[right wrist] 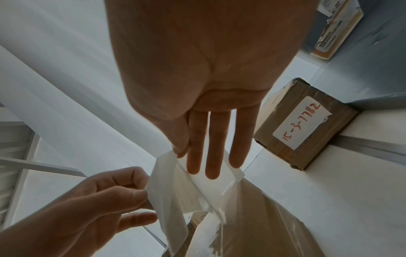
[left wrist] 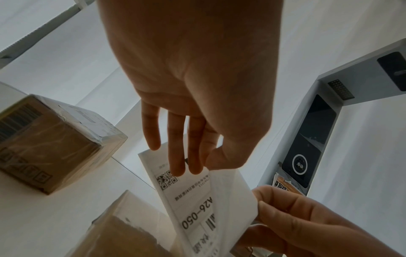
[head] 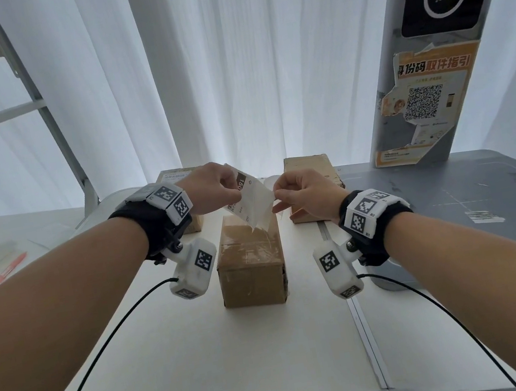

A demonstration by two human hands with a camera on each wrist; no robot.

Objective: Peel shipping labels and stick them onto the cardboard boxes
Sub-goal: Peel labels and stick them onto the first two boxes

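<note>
I hold a white shipping label (head: 246,202) in the air above the middle cardboard box (head: 250,265), which stands on the white table (head: 181,353). My left hand (head: 231,189) pinches the label's printed sheet (left wrist: 193,205) between thumb and fingers (left wrist: 175,161). My right hand (head: 279,196) pinches the edge of the blank backing sheet (left wrist: 232,194) with its thumb, the other fingers (right wrist: 213,156) straight. The two sheets are partly separated and hang down towards the box top (right wrist: 263,217).
A second box (left wrist: 50,147) carrying a printed label stands at the back left. A third box (right wrist: 307,125) with a red handwritten sticker is at the back right. A grey kiosk column (head: 431,89) rises on the right, a metal rack (head: 37,106) on the left.
</note>
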